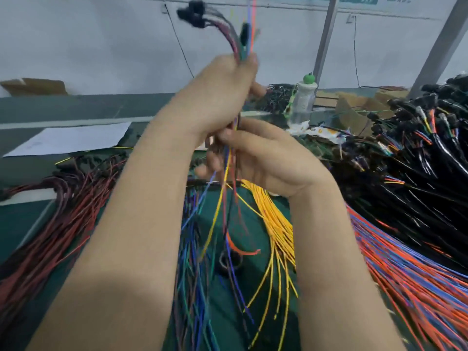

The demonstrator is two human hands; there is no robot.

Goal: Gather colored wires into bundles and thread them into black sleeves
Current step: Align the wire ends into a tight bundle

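My left hand [217,97] is raised above the table, shut on a bundle of colored wires [222,206]. The bundle's upper ends carry black connectors [192,13] and stick up past my fist, blurred. Just below, my right hand [268,155] is closed around the same bundle. Yellow, blue, red and orange strands hang loose beneath it toward the green table [243,219]. A black ring, perhaps tape or a sleeve piece [229,260], lies on the table under the hanging ends.
Dark red wires [58,224] lie at left, yellow wires [276,224] in the middle, orange and blue wires [417,274] at right. A heap of black-sleeved harnesses [417,148] fills the far right. A plastic bottle [302,100], a paper sheet [73,138] and cardboard boxes [354,107] stand behind.
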